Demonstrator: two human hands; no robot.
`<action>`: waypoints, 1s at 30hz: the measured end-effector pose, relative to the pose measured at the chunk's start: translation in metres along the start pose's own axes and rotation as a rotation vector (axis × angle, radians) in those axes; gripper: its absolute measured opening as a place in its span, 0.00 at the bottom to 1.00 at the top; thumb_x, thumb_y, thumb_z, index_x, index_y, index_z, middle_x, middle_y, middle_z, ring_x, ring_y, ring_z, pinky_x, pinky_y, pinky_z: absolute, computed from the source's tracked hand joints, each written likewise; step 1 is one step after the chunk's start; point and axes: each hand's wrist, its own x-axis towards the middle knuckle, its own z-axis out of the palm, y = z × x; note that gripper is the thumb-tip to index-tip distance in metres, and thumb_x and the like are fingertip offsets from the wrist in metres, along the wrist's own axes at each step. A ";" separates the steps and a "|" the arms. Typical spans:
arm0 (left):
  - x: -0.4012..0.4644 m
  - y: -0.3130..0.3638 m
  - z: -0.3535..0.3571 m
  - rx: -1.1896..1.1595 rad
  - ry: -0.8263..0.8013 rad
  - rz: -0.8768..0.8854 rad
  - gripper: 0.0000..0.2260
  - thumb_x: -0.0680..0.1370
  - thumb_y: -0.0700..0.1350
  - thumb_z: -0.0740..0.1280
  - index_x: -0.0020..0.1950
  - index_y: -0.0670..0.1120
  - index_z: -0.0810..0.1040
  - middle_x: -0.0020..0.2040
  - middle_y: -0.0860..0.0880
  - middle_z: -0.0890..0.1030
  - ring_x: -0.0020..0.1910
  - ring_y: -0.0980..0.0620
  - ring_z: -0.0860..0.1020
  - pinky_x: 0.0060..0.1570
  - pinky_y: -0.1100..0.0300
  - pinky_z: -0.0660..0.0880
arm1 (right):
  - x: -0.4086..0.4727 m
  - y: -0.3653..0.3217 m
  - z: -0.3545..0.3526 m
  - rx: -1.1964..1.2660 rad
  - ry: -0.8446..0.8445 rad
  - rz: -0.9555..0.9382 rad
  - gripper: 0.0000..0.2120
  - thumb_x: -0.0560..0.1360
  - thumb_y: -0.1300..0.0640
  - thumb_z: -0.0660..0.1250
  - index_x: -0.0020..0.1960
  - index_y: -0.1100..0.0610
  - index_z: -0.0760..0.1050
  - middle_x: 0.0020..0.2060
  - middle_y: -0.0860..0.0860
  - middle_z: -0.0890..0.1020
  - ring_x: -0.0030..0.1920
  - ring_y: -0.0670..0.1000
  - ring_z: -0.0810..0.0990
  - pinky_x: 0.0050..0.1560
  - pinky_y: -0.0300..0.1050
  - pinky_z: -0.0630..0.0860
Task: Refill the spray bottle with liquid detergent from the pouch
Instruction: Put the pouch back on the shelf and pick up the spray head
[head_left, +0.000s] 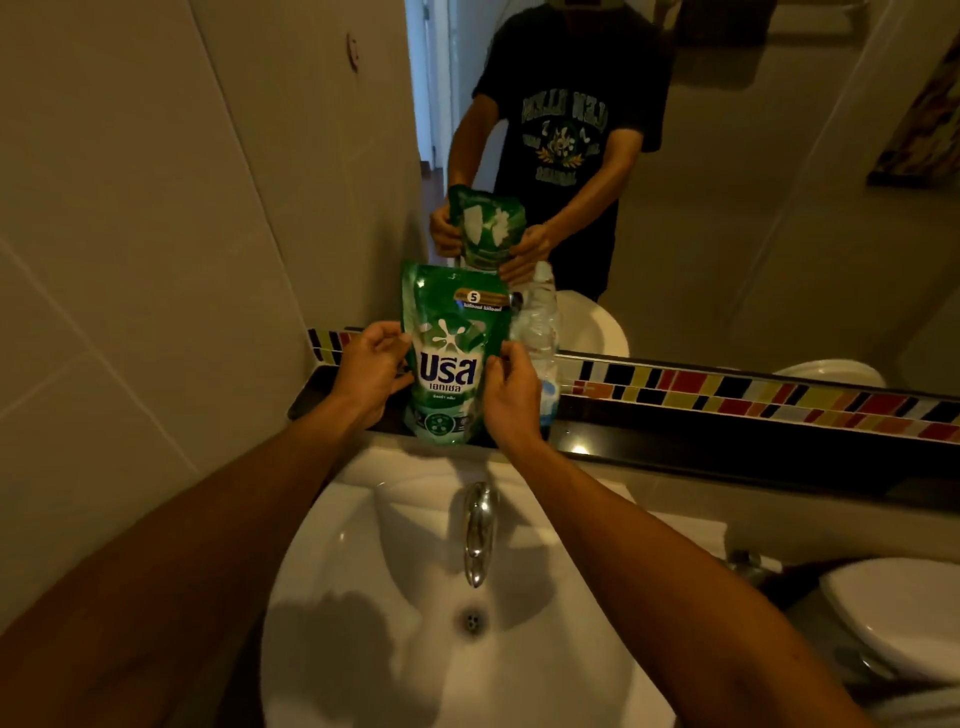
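Note:
A green detergent pouch (451, 353) with white lettering stands upright on the dark shelf (675, 439) behind the basin. My left hand (370, 371) holds its left edge and my right hand (511, 397) holds its right edge, both about mid-height. Just right of the pouch and partly hidden by it stands a clear plastic bottle (540, 332) with a blue label; its top shows no spray head that I can make out.
A white basin (415, 649) with a chrome tap (479, 530) lies below the shelf. The mirror (727, 182) above a strip of coloured tiles (753, 392) reflects a person with the pouch. A tiled wall is close on the left; a white toilet (898, 618) sits lower right.

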 end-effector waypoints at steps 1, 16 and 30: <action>-0.002 0.001 -0.009 0.004 0.016 -0.001 0.07 0.82 0.41 0.63 0.59 0.43 0.77 0.54 0.44 0.82 0.59 0.43 0.79 0.60 0.44 0.77 | 0.001 -0.003 0.008 -0.007 0.002 0.014 0.06 0.85 0.61 0.59 0.56 0.58 0.74 0.43 0.47 0.81 0.42 0.40 0.80 0.42 0.38 0.78; 0.010 -0.012 -0.123 -0.004 0.278 0.054 0.05 0.81 0.38 0.64 0.50 0.47 0.78 0.53 0.42 0.83 0.57 0.40 0.81 0.57 0.43 0.79 | 0.040 -0.012 0.141 -0.081 -0.215 0.052 0.07 0.84 0.63 0.61 0.54 0.57 0.77 0.45 0.50 0.82 0.47 0.49 0.81 0.48 0.42 0.78; 0.084 -0.047 -0.158 -0.070 0.463 -0.016 0.09 0.79 0.39 0.69 0.45 0.54 0.83 0.52 0.43 0.85 0.49 0.43 0.85 0.42 0.51 0.82 | 0.089 0.015 0.217 -0.115 -0.254 0.006 0.08 0.84 0.65 0.60 0.57 0.64 0.77 0.48 0.53 0.82 0.43 0.41 0.77 0.41 0.28 0.74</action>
